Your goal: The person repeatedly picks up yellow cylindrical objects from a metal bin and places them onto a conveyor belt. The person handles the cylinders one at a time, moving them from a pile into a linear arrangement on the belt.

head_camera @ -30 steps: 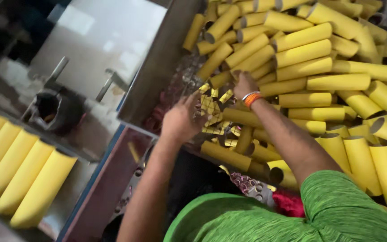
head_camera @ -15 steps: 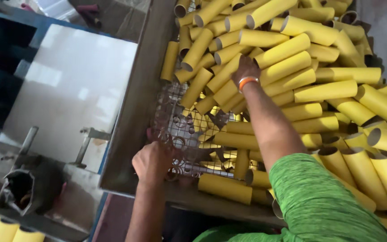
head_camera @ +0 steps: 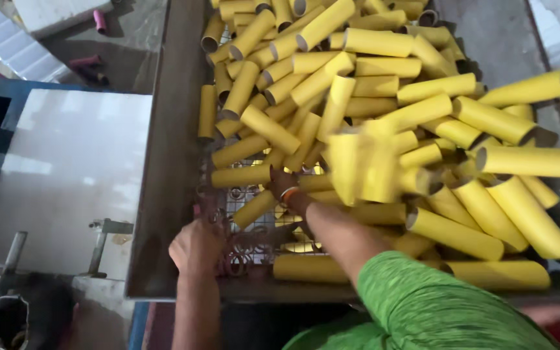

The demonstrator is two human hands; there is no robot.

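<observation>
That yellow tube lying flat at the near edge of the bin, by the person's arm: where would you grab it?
Around its middle, from above. The yellow tube lies flat and crosswise along the near wall of the metal bin, with its rounded top bare. Its right end is hidden behind the right hand's forearm, and the left hand sits just beside its left end.

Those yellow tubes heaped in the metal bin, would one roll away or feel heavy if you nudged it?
The yellow tubes are round with open, hollow ends, so one probably feels light and would likely roll on a flat surface. In this heap, neighbours would likely stop it. The right hand reaches among them over the wire mesh; they look stiff, keeping their shape.
</observation>
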